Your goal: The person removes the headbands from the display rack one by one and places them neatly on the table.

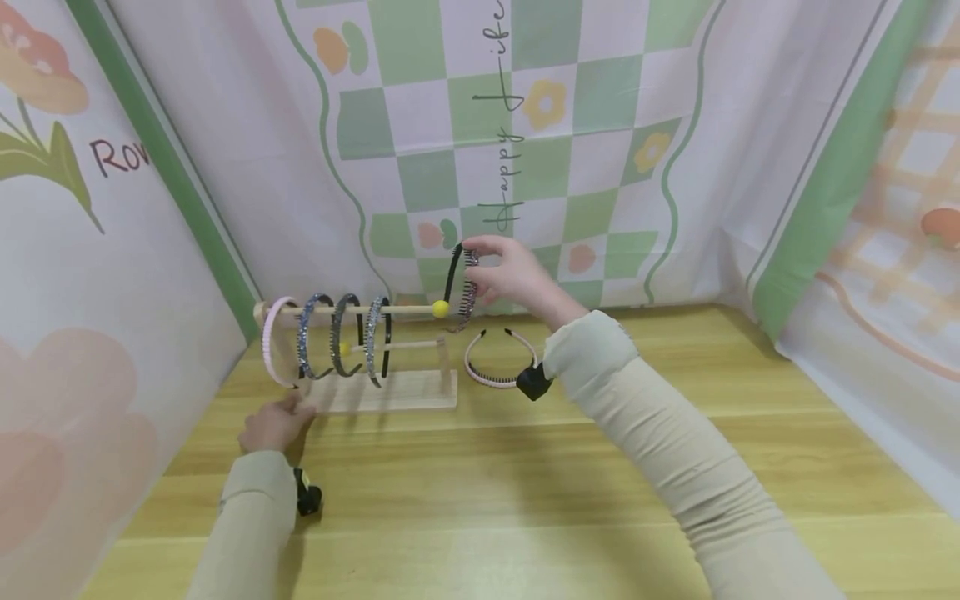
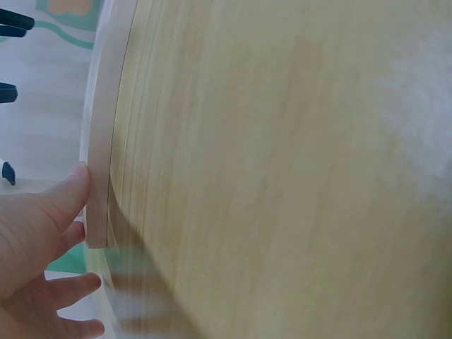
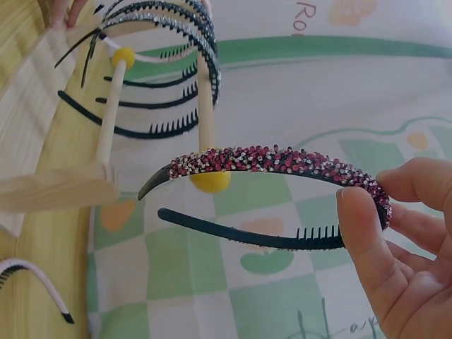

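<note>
Between thumb and fingers, my right hand point(image 1: 510, 271) pinches the top of a black headband point(image 3: 275, 161) covered in pink and silver beads. Its two ends straddle the yellow ball tip point(image 1: 441, 309) of the rack's upper rod in the right wrist view. Four headbands hang along that rod point(image 1: 408, 310): a pink one point(image 1: 267, 346) at the left, then dark and silver glittery ones, the nearest to the tip being a silver headband point(image 1: 372, 342). My left hand point(image 1: 273, 425) grips the left end of the rack's wooden base point(image 2: 101, 141), thumb on its edge.
A pink headband point(image 1: 491, 382) with black teeth lies on the wooden table point(image 1: 450, 500), right of the rack. A lower rod point(image 1: 408, 345) stands below the upper one. Patterned cloth point(image 1: 615, 83) hangs behind and at both sides.
</note>
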The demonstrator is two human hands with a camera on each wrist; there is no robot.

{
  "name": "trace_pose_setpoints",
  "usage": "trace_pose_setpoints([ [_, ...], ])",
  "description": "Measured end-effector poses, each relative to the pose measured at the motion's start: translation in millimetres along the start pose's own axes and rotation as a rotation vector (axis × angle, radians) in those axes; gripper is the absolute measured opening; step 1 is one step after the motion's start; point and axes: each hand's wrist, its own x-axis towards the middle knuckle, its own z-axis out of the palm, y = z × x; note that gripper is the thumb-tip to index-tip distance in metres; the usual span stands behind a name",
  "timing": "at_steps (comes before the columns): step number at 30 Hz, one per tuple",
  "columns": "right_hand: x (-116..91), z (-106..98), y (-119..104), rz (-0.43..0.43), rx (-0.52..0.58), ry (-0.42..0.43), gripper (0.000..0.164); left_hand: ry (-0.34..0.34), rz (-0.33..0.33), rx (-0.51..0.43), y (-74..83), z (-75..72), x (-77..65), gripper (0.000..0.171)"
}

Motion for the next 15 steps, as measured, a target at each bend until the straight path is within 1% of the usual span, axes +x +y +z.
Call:
trace_pose_setpoints([
  [6,-0.1,-10.7,9.7,0.032,0.016,0.023,0.049,0.003,-0.014,-0.001,-2.5,2.9,3.6,0.075],
  [15,-0.9,-26.3,26.7,0.054,0.063,0.052,0.051,0.010,-0.005,0.004,-0.7,0.8,0.8,0.075],
])
